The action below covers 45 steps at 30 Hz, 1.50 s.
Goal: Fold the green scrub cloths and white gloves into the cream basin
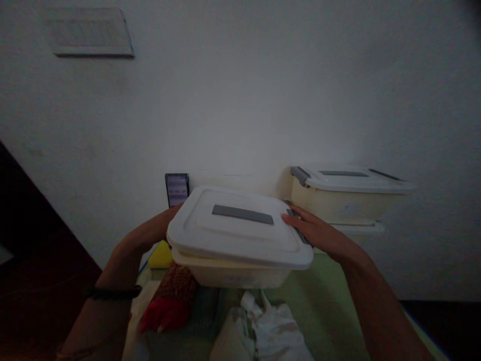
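Note:
A cream storage box [240, 277] with a white lid [240, 235] is in front of me, slightly tilted, above the green-covered surface. Along its front left the lid's rim stands a little apart from the box's rim. At the right end, my right hand [306, 224] is closed around the grey latch side, thumb on top of the lid. My left hand [173, 214] grips the opposite end; its fingers are hidden behind the box. Below lie a white cloth bundle [280, 331] and a red patterned rolled textile [173, 296].
Two similar lidded boxes are stacked against the wall at right, the upper box [338, 200] over the lower box [361, 228]. Behind the left hand stands a phone [177, 188] showing a timer. A yellow item [161, 255] lies at the surface's left edge.

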{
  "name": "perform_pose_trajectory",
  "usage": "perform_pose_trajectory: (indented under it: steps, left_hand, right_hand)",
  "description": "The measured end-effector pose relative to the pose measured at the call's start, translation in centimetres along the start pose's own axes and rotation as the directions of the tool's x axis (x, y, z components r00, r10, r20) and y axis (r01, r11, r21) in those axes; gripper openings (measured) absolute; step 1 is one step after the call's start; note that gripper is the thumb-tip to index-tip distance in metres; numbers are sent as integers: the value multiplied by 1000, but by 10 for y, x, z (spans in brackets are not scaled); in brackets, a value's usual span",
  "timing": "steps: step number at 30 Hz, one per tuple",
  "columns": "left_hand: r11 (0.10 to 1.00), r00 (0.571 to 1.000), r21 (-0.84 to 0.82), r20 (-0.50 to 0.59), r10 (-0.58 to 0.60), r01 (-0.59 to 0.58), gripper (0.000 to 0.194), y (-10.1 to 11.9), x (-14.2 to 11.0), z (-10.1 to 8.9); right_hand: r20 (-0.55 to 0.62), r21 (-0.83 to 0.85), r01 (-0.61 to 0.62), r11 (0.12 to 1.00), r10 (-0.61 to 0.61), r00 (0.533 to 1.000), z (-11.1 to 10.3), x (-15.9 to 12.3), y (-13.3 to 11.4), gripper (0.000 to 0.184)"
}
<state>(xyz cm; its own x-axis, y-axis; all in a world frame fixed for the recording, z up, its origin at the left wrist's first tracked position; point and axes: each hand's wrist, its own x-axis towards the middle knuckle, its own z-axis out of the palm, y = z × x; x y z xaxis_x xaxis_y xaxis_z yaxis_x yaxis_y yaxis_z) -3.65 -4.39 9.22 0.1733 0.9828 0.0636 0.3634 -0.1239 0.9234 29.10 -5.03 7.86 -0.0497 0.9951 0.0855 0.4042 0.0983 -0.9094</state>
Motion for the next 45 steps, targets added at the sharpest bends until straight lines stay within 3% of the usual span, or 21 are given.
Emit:
perform_pose_trajectory:
  steps: [4,9,14,23,29,32,36,45]
  left_hand:
    - [998,999,-45,1,-52,52,33,-5,8,5]
    - [983,983,-69,71,-167,172,48,-13,16,7]
    - [992,992,-8,19,-127,127,44,-10,17,9]
    - [987,987,-23,-3,-160,160,39,-20,22,11]
    - [986,987,-43,31,-160,161,63,-10,18,12]
    - [986,987,50,30,-160,159,71,-3,13,11]
    - [965,991,230,4,-131,126,67,3,11,13]
    - [954,995,290,44,-91,74,74,-3,19,13]
  right_hand:
    - [9,-21,24,999,-24,1000,0,2,5,32]
    - [37,-39,28,999,-27,999,0,4,9,33]
    - [50,-21,41,999,-40,998,1,4,9,28]
    - [28,-23,29,999,-28,999,1,2,3,25]
    - [43,-29,-19,999,20,999,-3,-4,-5,30]
    - [92,-32,-111,993,113,989,-4,-6,-10,38]
    - [117,-50,-182,982,186,975,-4,-8,-14,44]
    - [104,-72,-221,973,228,968,-1,-7,-13,39]
